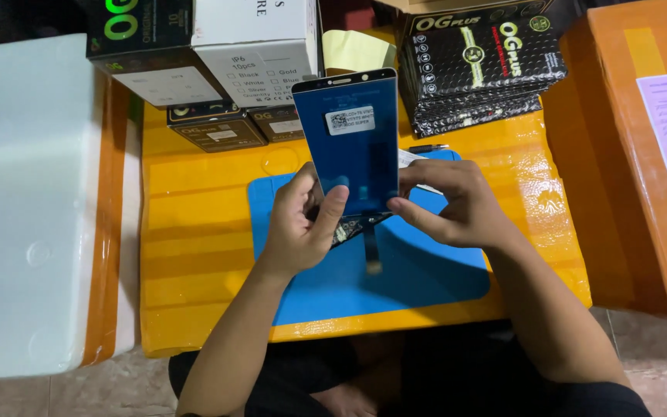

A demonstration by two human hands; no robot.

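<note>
A phone screen panel [353, 143] with a blue protective film and a white sticker is held upright above a blue work mat [426, 270]. My left hand [303, 224] grips its lower left edge, thumb on the front face. At the lower right edge, my right hand [453, 205] pinches the panel with its fingertips. A dark flex cable [370, 247] hangs from the panel's bottom edge toward the mat.
The mat lies on a low yellow table [194, 232]. Black and white boxes [218, 54] stand at the back left; a stack of black packets [480, 66] at the back right. A white foam box [32, 208] sits left, an orange box [642, 154] right.
</note>
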